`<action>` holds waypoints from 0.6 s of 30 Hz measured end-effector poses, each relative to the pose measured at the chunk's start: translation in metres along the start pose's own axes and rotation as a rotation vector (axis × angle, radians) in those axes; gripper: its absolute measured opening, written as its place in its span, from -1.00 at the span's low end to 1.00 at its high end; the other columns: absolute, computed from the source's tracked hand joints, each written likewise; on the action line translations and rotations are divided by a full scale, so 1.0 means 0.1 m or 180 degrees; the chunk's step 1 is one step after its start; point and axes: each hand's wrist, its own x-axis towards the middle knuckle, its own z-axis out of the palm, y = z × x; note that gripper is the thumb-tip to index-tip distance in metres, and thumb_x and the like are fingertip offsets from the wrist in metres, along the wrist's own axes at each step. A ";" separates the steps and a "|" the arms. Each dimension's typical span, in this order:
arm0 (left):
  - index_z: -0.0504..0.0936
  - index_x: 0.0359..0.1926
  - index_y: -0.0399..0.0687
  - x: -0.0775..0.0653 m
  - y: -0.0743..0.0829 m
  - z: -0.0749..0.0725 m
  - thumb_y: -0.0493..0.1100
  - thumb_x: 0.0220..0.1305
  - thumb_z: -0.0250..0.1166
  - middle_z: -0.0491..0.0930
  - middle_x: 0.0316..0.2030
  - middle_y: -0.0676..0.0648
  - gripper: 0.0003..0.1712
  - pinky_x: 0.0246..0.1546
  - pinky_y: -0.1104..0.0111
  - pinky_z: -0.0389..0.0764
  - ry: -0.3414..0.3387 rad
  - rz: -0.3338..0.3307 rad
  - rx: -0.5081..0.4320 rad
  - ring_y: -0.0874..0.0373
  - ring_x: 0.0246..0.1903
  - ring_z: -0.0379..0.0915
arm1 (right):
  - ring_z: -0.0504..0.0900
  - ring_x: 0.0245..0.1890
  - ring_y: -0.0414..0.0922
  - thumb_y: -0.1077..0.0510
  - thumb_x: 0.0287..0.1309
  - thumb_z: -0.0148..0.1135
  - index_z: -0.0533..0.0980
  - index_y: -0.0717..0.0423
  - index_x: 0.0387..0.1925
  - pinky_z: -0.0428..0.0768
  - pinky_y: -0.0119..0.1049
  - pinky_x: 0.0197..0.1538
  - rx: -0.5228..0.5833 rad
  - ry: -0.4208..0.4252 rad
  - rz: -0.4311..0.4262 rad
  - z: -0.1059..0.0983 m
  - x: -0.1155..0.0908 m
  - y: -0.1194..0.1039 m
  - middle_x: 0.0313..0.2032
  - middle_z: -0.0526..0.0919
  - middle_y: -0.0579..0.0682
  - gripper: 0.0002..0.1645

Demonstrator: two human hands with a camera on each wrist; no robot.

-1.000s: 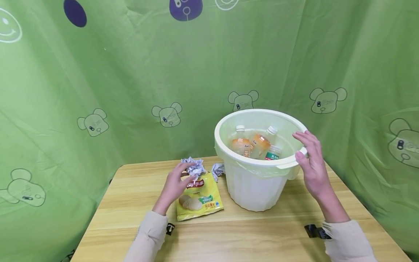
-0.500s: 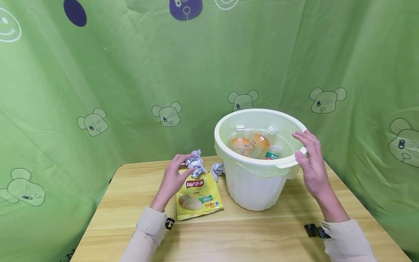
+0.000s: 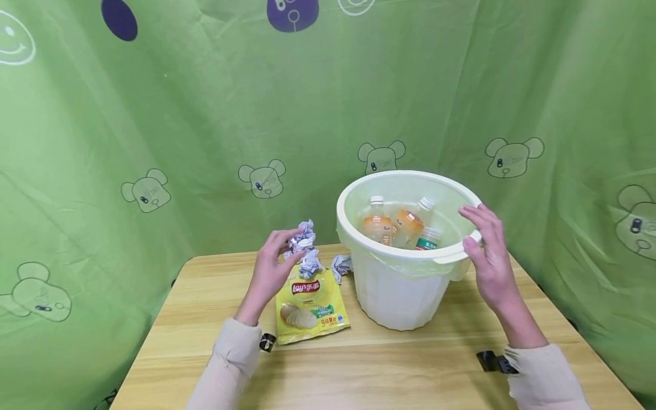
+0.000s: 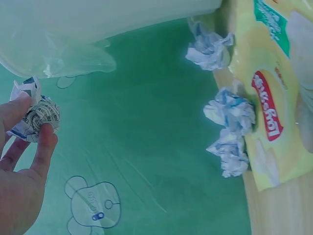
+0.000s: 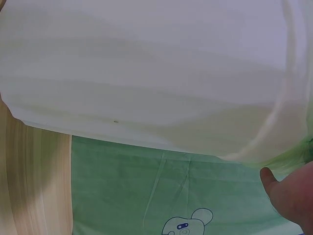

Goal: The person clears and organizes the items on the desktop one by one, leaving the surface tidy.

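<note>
One crumpled paper ball [image 3: 302, 234], at the centre of the head frame, is pinched between thumb and fingers of our left hand [image 3: 269, 267]. We judge it light, soft, easily crushed and unlikely to slip; we would grip its bulky middle, since loose folds may tear. Our right hand [image 3: 491, 259], at centre right, rests with fingers spread on the rim [image 3: 384, 248] of the bin [image 3: 402, 296]. We note open air between ball and rim, and the back edge of the table [image 3: 215, 296] nearby.
</note>
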 end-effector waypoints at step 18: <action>0.59 0.31 0.02 0.25 0.37 0.05 -0.26 0.30 0.43 0.54 0.13 -0.09 -0.44 0.26 0.26 0.65 0.0211 0.0363 -0.0362 0.04 0.13 0.58 | 0.03 0.59 -0.14 0.28 0.38 -0.08 0.38 0.30 0.41 -0.21 0.05 0.66 -0.0001 0.0016 -0.0030 0.01 0.00 0.04 0.41 0.35 -0.23 -0.40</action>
